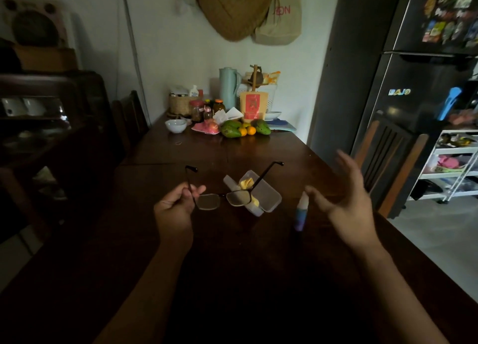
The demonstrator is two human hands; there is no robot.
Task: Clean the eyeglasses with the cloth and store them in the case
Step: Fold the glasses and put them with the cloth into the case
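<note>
— Looking at the big dark table [258, 240] first, how much of the job is done?

— Not much, I think. The case [263, 196] sits open on the table, and the yellow cloth [247, 183] is still tucked inside it. So I guess no wiping has begun yet.

— Where are the eyeglasses [222, 200]?

— Up in the air, just in front of the open case. Both of their thin arms are spread wide and point away from the person.

— What is left to do?

— Take the cloth out, rub both lenses, fold the glasses, put them in the case and shut it. That is nearly all of it.

— What is the left hand [178, 206] doing?

— It is curled up and pinches the glasses by one side arm, close to the lens.

— And the right hand [344, 196]?

— It is wide open with fingers spread, and it holds nothing. It floats above the table, beside a little spray bottle [301, 210] that stands there. I think it may go for the cloth or the bottle, but I cannot tell which.
</note>
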